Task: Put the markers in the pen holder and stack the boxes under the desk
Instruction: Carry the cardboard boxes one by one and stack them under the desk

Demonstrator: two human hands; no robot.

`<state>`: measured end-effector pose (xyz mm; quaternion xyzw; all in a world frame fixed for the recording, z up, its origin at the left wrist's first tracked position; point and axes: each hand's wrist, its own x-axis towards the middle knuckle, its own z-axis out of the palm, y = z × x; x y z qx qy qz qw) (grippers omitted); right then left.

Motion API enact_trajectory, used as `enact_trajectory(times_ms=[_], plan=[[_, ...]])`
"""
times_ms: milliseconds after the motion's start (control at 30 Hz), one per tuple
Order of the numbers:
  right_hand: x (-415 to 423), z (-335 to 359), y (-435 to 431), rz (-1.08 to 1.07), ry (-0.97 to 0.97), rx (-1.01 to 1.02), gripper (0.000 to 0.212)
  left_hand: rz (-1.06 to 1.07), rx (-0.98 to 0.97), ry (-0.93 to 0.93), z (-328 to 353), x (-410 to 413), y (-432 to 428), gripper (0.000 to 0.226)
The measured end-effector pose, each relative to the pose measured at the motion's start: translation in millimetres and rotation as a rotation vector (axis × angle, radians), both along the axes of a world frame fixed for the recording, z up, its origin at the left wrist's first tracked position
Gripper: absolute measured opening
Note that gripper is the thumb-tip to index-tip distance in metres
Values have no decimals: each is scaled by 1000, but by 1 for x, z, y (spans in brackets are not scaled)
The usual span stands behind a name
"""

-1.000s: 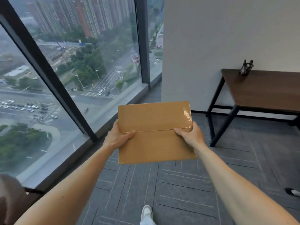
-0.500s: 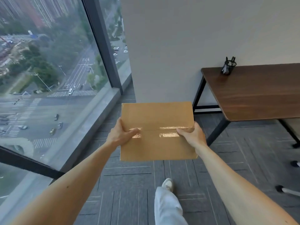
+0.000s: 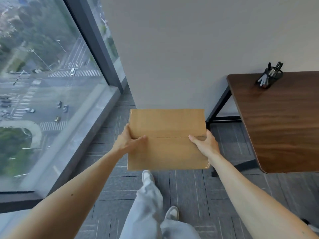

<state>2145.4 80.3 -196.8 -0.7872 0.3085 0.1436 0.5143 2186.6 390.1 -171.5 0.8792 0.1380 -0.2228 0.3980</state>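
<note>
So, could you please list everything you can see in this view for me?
cardboard box: one, brown, held out above the carpet
desk: one, dark wood, black legs, right, by the wall
pen holder: one, black, desk's far corner
markers: several, dark, in the pen holder
window: one, dark frame, left
carpet: one, grey, floor
left hand: one, gripping box's left edge
right hand: one, gripping box's right edge
legs: two, pale trousers, bottom centre

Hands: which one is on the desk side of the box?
The right hand, gripping the box at its edge nearest the desk; the left hand grips the edge toward the window.
</note>
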Motion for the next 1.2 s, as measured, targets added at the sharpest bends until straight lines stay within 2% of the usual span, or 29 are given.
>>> enact_trajectory(times_ms=[100, 267, 367, 567, 900, 1067, 1200], plan=[[52, -32, -11, -17, 55, -1, 104, -13, 3, 43, -35, 56, -12, 87], [140, -83, -20, -44, 142, -28, 99, -29, -27, 143, -101, 149, -21, 94], [188, -121, -27, -28, 200, -63, 100, -42, -30, 189, -141, 198, -25, 90], [251, -213, -42, -24, 284, -78, 99, -29, -24, 259, -231, 267, -44, 99], [286, -443, -75, -38, 385, -10, 95, 51, -99, 351, -465, 290, -74, 110], [289, -543, -83, -21, 415, -16, 96, 65, -129, 355, -565, 292, -79, 89], [299, -603, -84, -41, 398, -34, 96, 90, -144, 330, -625, 300, -82, 86]])
